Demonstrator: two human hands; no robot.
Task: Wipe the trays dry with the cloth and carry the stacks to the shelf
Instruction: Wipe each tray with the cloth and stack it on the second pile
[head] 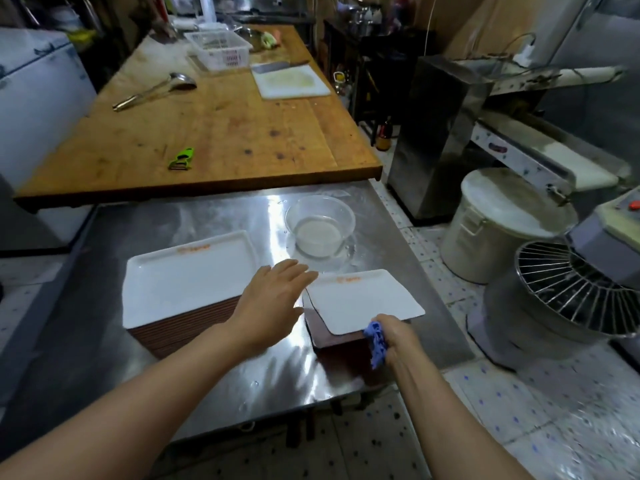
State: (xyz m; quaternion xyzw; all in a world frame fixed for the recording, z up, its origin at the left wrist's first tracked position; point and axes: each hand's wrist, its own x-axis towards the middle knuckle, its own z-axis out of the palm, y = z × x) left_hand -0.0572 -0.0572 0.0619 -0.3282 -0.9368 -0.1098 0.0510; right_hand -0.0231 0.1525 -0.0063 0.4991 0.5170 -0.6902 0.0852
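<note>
Right now a white tray (363, 301) lies crooked atop the short stack (334, 336) at the near right of the steel table (104, 341), and the right hand (398, 337) grips a bunched blue cloth (376, 342) at its near edge. Beside it, the left hand (273, 303) hovers with fingers spread, holding nothing, between this stack and the taller stack (187, 282) to the left. A glass bowl (320, 226) sits just behind, with a wooden table (207, 133) beyond
</note>
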